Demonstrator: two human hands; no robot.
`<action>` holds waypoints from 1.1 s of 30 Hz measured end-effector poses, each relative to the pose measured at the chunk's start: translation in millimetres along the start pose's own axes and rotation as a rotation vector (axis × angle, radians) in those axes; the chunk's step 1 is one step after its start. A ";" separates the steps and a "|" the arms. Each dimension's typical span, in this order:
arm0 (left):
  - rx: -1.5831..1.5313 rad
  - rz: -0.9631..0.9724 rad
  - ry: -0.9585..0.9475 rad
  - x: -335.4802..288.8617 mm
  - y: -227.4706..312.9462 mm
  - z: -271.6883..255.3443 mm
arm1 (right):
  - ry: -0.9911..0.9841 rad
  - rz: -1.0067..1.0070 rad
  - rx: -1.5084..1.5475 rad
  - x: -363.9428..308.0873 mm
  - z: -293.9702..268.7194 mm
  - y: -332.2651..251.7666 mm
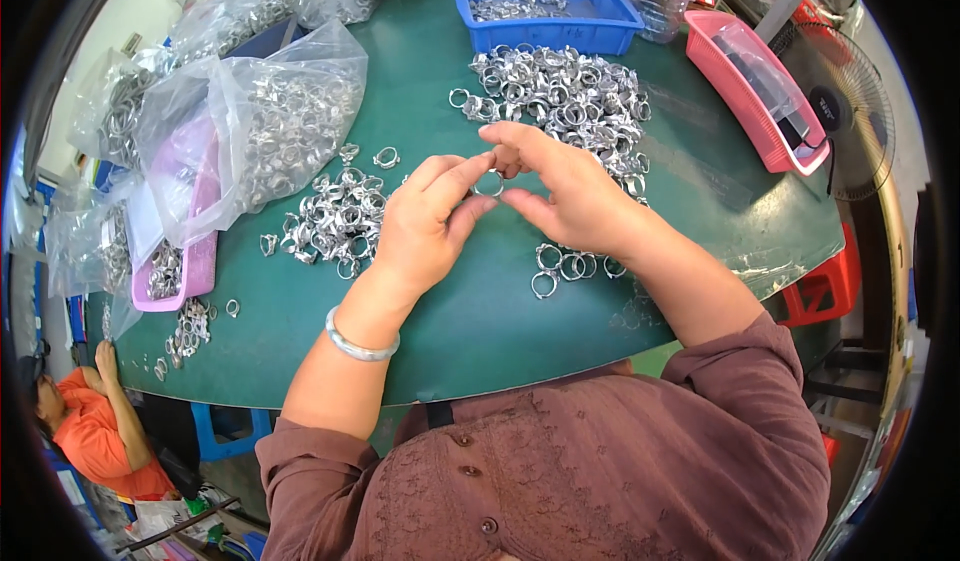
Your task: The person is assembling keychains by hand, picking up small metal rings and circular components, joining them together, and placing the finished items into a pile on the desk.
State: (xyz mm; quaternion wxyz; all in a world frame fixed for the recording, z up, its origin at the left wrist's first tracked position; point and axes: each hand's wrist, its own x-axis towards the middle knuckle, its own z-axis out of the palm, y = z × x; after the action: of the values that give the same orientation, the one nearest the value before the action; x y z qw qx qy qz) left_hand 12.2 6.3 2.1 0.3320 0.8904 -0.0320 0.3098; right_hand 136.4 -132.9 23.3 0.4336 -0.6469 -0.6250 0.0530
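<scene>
In front of me, above the green table point(470, 321), my left hand point(425, 211) pinches one silvery metal ring clamp point(491, 195) between thumb and fingers. My right hand point(560, 186) is curled in from the other side, its thumb and fingertips at the same ring. Part of the ring is covered by the fingers. Close to my left hand lies a loose pile of similar ring clamps point(335, 216). A larger pile point(565, 96) spreads beyond and behind my right hand, with several single clamps point(567, 265) under the right wrist.
A blue tray point(555, 35) with small metal parts stands at the back. Bags of clamps point(300, 111) and a purple basket point(203, 266) crowd the left. At right are a pink basket point(745, 91) and a fan point(840, 111). A person in orange point(100, 431) sits far left.
</scene>
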 end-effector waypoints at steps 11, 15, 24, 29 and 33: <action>-1.473 -0.685 -0.069 -2.2 -11.5 -2.3 | 0.052 -0.008 -0.238 11.1 -10.2 35.2; -1.639 -0.680 -0.087 -1.9 -14.1 -1.4 | -0.070 -0.017 -0.575 25.4 -8.2 50.8; -1.737 -0.662 -0.094 -2.4 -20.5 -4.4 | -0.150 0.002 -0.807 41.1 3.0 64.3; -1.750 -0.686 -0.098 -0.7 -21.1 -4.1 | -0.156 0.036 -0.680 41.8 0.0 70.3; -1.729 -0.744 -0.080 -3.0 -23.3 -3.4 | -0.093 0.063 -0.515 42.4 -4.7 70.6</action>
State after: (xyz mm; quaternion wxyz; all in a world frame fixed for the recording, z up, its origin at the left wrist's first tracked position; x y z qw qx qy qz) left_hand 14.1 26.1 -11.0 0.9540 0.2981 0.0240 0.0220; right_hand 202.2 -87.9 2.0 0.2234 -0.7521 -0.6167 -0.0646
